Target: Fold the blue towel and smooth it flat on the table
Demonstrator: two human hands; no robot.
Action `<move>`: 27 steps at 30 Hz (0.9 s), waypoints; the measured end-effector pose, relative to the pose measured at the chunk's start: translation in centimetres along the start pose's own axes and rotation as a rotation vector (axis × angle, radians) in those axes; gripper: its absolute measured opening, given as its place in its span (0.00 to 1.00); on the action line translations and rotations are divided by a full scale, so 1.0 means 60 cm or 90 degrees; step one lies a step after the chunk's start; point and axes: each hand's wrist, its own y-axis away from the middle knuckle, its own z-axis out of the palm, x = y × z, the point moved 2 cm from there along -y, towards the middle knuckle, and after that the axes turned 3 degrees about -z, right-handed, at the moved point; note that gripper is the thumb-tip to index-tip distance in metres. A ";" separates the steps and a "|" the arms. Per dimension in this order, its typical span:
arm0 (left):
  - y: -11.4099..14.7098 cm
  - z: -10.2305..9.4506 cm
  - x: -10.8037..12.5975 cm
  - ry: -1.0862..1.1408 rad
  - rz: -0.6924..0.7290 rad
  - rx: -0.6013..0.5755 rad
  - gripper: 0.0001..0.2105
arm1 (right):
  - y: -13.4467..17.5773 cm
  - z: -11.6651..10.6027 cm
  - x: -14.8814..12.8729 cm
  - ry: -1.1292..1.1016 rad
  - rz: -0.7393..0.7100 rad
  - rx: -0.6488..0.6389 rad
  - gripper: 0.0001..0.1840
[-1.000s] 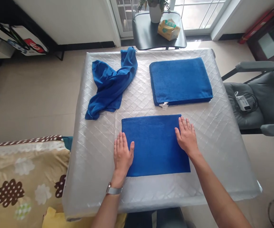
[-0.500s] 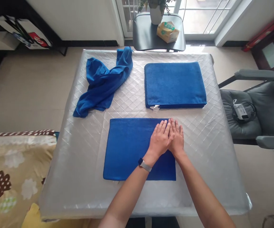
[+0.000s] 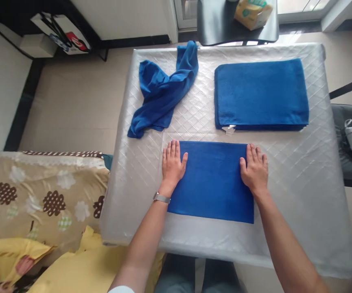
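A folded blue towel [image 3: 212,179] lies flat near the front of the table. On its left edge rests my left hand [image 3: 173,162], palm down with the fingers stretched out. My right hand [image 3: 255,167] lies flat over the towel's right edge, fingers pointing away from me and thumb apart. Behind it to the right is a neat stack of folded blue towels [image 3: 261,93], with white labels showing at its near left corner. A crumpled blue towel [image 3: 166,91] sits loosely at the back left. Neither hand touches the stack or the crumpled towel.
A silvery quilted cover [image 3: 298,183] spans the table. Beyond the far edge, a dark chair [image 3: 206,24] carries a yellow tissue pack [image 3: 253,14]. A grey armchair [image 3: 339,162] stands at the right, and a sofa with a patterned cover [image 3: 81,183] at the left.
My left hand has moved from beside the right hand across to the towel's left edge. The right hand stays at the right edge. The camera view has shifted, so everything appears further right.
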 end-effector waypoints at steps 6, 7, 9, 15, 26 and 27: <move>0.008 -0.006 -0.049 0.014 0.025 -0.001 0.31 | -0.001 -0.005 -0.006 0.045 -0.032 0.014 0.33; 0.009 -0.006 -0.047 0.018 0.026 0.003 0.31 | 0.002 -0.011 -0.009 0.056 -0.034 0.019 0.33; 0.008 -0.006 -0.044 0.029 0.023 0.009 0.31 | 0.013 -0.024 -0.017 0.072 -0.036 0.030 0.32; 0.008 -0.019 -0.042 0.067 -0.005 0.024 0.29 | 0.055 -0.024 -0.034 0.044 -0.037 0.011 0.33; 0.076 0.027 0.324 0.185 0.294 -0.081 0.29 | 0.076 0.006 -0.015 -0.021 -0.058 -0.041 0.36; 0.076 0.035 0.342 0.184 0.288 -0.089 0.29 | 0.076 0.005 -0.014 -0.027 -0.069 -0.049 0.36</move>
